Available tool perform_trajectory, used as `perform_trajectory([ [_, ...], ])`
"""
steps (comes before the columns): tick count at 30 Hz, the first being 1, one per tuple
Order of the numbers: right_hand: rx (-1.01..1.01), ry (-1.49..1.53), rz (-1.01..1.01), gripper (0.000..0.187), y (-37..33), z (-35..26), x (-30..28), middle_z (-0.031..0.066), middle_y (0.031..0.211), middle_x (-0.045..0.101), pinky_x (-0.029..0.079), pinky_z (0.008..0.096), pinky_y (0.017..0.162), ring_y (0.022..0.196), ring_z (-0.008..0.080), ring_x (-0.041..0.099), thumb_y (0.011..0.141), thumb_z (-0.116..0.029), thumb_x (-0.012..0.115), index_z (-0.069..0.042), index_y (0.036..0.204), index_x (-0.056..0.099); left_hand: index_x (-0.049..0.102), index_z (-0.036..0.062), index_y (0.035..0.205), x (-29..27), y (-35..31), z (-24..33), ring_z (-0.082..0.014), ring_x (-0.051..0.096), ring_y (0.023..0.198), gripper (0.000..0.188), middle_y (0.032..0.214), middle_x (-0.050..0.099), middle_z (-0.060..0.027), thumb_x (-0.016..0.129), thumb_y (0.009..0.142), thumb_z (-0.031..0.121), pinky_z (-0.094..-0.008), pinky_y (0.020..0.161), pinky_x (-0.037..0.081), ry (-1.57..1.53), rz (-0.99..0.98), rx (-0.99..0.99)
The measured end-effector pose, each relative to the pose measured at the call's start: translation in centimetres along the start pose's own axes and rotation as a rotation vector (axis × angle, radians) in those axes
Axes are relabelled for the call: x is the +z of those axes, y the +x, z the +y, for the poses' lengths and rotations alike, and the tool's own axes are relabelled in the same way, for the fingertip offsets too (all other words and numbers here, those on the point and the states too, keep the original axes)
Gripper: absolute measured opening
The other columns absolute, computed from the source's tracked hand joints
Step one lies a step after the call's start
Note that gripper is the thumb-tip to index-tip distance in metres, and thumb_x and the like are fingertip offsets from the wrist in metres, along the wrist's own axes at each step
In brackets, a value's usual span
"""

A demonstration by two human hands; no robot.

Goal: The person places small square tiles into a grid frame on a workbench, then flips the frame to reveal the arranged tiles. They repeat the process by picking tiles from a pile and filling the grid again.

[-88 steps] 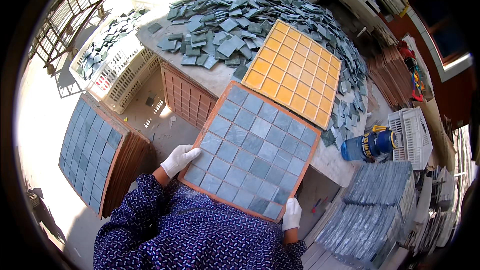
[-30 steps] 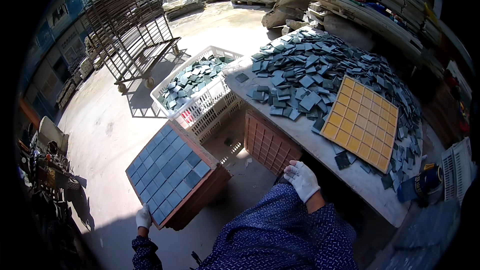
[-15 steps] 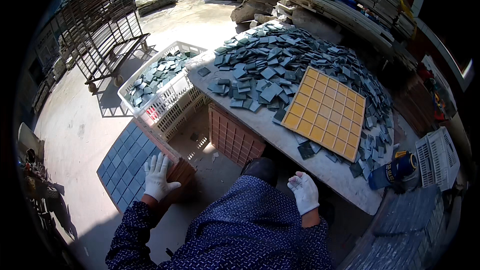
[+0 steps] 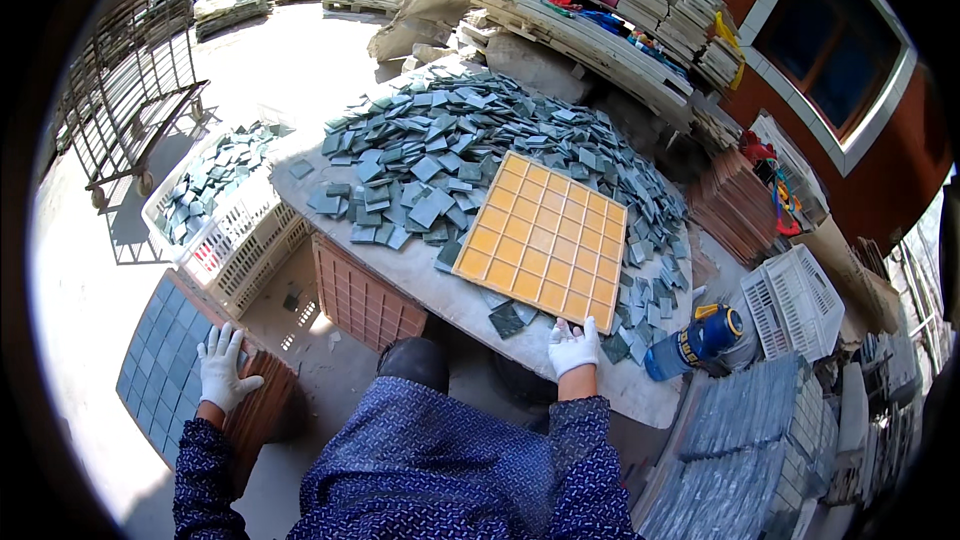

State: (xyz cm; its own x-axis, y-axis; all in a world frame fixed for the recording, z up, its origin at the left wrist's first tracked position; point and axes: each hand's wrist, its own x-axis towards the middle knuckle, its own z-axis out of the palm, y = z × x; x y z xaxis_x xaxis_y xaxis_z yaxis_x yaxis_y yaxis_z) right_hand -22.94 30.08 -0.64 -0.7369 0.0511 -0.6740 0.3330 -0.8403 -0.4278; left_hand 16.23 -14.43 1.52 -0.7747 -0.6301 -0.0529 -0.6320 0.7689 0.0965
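Note:
My left hand, in a white glove, lies with spread fingers on the right edge of a tray of blue-grey square tiles. That tray tops a stack of reddish-brown trays. My right hand, also gloved, is at the near edge of a yellow grid tray. Its fingertips are apart and meet or nearly meet that edge; I see no clear grip. The yellow tray's square cells hold no tiles. It rests tilted on a heap of loose blue-grey tiles on the pale tabletop.
A white crate of tiles stands at the table's left. A brown grid tray leans below the table edge. To the right are a blue bottle, a white basket and wrapped tile stacks. A metal cart stands far left.
My right hand has moved forward from above my lap to the yellow tray's near edge. My left hand stays on the tiled tray. The view has swung to the right.

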Motion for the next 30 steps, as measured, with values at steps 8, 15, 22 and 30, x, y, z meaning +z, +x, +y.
perform_trajectory([
  [8,0.017,-0.170,-0.387,0.023,-1.5,-1.6,4.2,0.0012,0.077,0.055,0.036,0.0275,0.048,0.050,0.0134,0.044,0.088,-0.033,0.066,-0.016,0.097,0.053,0.040,0.0038,0.137,-0.9,2.5,4.4,-0.0381,0.031,0.135,0.088,0.144,0.038,-0.0171,0.077,0.068,0.042,-0.0516,0.109,0.027,-0.021,0.207,0.118],
  [15,0.023,-0.147,-0.620,0.027,-11.6,-0.7,-8.2,0.0085,0.098,0.061,0.041,0.0283,0.054,0.064,0.0139,0.050,0.089,-0.013,0.058,-0.009,0.116,0.053,0.022,0.0055,0.148,-1.7,0.3,17.4,-0.0302,0.039,0.130,0.078,0.148,0.031,-0.0187,0.056,0.092,0.048,-0.0436,0.098,0.045,-1.827,-0.546,0.131],
  [22,-0.183,-1.224,-0.643,0.030,-23.8,2.6,-24.5,0.0129,0.095,0.068,0.050,0.0315,0.059,0.074,0.0198,0.063,0.094,-0.025,0.050,-0.005,0.114,0.061,0.041,-0.0052,0.133,0.2,-6.3,20.9,-0.0151,0.053,0.113,0.052,0.125,0.055,-0.0086,0.058,0.087,0.011,-0.0282,0.097,0.042,-1.650,-0.611,0.200],
  [30,0.147,-0.320,-0.482,0.038,-25.5,2.6,-25.0,0.0108,0.095,0.067,0.051,0.0309,0.060,0.073,0.0207,0.062,0.097,-0.030,0.046,-0.005,0.125,0.052,0.040,-0.0070,0.135,0.9,-4.6,20.5,-0.0156,0.053,0.113,0.054,0.124,0.056,-0.0086,0.058,0.087,0.009,-0.0287,0.098,0.042,-1.716,-0.658,0.238],
])
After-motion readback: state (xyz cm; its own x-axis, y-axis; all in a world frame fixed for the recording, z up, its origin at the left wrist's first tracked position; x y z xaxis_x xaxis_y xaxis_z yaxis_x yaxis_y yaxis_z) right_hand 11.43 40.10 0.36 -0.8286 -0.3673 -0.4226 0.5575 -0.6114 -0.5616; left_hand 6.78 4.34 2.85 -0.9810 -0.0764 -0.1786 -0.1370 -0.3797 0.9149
